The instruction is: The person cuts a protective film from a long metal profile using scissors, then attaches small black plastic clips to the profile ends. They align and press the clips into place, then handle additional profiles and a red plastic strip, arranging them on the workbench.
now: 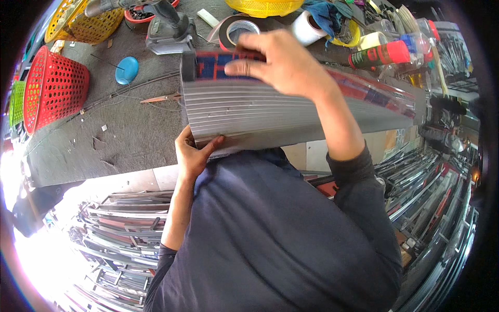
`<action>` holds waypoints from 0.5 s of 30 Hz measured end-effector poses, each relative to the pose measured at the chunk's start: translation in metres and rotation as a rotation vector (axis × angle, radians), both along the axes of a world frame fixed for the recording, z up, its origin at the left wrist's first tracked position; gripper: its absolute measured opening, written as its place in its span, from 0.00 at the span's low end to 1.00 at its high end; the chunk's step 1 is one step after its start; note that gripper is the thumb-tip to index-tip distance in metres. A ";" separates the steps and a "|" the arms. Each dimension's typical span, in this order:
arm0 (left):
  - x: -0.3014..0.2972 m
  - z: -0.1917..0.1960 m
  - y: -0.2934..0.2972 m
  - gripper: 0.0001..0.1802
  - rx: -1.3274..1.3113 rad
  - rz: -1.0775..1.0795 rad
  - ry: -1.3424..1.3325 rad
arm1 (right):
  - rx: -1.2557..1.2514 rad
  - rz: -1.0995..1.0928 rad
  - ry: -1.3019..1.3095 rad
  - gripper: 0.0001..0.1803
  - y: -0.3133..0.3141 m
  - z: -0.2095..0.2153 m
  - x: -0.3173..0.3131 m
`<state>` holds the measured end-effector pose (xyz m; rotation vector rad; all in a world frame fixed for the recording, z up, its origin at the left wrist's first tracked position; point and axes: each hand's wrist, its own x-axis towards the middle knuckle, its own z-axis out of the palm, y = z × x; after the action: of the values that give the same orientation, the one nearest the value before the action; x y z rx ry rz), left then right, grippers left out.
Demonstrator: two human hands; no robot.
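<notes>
A long grey pleated sheet [249,104], its folds running lengthwise, lies across the bench in front of me. Along its far edge runs a bar with red and dark blue film [208,66]. My left hand [193,152] grips the near left corner, thumb on top of the folds and fingers curled around the end. Over the far bar is my right hand [283,60], palm down, with thumb and forefinger apart; its other fingers are partly hidden. Just beyond it sits a roll of tape [228,39].
A cordless power tool [169,34] stands behind the sheet's left end. Left are a red basket [57,88], a yellow basket [86,26] and a blue disc [127,70]. A red-capped can [382,54] and a white roll [307,28] lie far right. Racked metal bars [125,223] flank me.
</notes>
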<state>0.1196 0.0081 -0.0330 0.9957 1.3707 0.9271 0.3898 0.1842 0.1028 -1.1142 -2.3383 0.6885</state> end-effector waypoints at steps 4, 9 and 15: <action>-0.002 -0.003 0.001 0.20 -0.067 -0.037 0.066 | 0.010 -0.073 0.012 0.31 0.019 0.029 0.005; -0.002 0.008 0.007 0.20 -0.052 -0.024 0.013 | -0.055 -0.023 -0.064 0.35 0.013 0.030 0.004; -0.007 0.023 0.022 0.23 0.009 -0.034 -0.118 | -0.377 0.094 -0.318 0.33 -0.031 -0.021 -0.027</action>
<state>0.1121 0.0298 -0.0097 0.9527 1.2483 0.9524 0.3632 0.1535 0.0821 -1.3642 -2.6095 1.0920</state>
